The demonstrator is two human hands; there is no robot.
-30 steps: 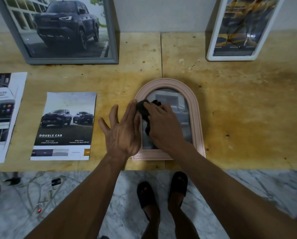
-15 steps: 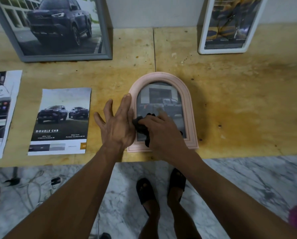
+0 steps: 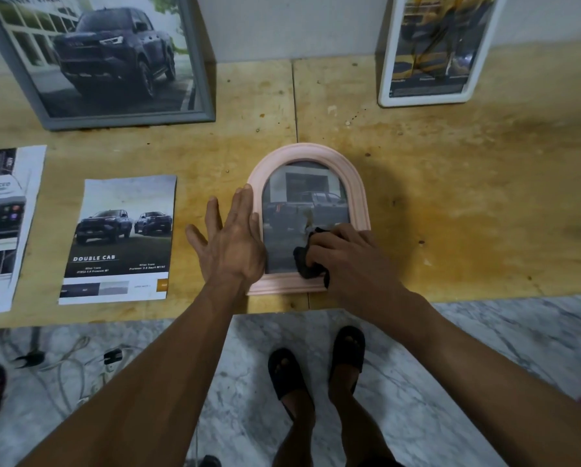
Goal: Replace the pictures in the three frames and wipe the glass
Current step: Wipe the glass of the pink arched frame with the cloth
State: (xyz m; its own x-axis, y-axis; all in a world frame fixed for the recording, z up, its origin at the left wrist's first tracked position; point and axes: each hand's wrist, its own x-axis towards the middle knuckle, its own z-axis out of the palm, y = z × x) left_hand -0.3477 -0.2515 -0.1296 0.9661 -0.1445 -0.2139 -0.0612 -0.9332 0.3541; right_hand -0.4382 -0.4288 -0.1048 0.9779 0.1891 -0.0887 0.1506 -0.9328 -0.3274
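A pink arched frame [image 3: 358, 183] lies flat on the wooden table [image 3: 467, 203], its glass showing a grey pickup picture. My left hand [image 3: 230, 244] presses flat on the frame's left edge with fingers straight and spread. My right hand [image 3: 349, 254] grips a bunched black cloth [image 3: 307, 264] against the lower right of the glass. A grey frame [image 3: 131, 119] with a dark pickup picture leans on the wall at the back left. A white frame [image 3: 387, 79] with a yellow picture leans at the back right.
A loose "Double Cab" car brochure page [image 3: 120, 241] lies left of the pink frame, and another printed sheet [image 3: 2, 227] lies at the far left edge. Below the table's front edge are a marble floor, my sandalled feet [image 3: 316, 369] and cables [image 3: 73, 362].
My right hand has dragged the cloth from the top left of the glass down to its lower right. My left hand stays pressed on the frame's left edge.
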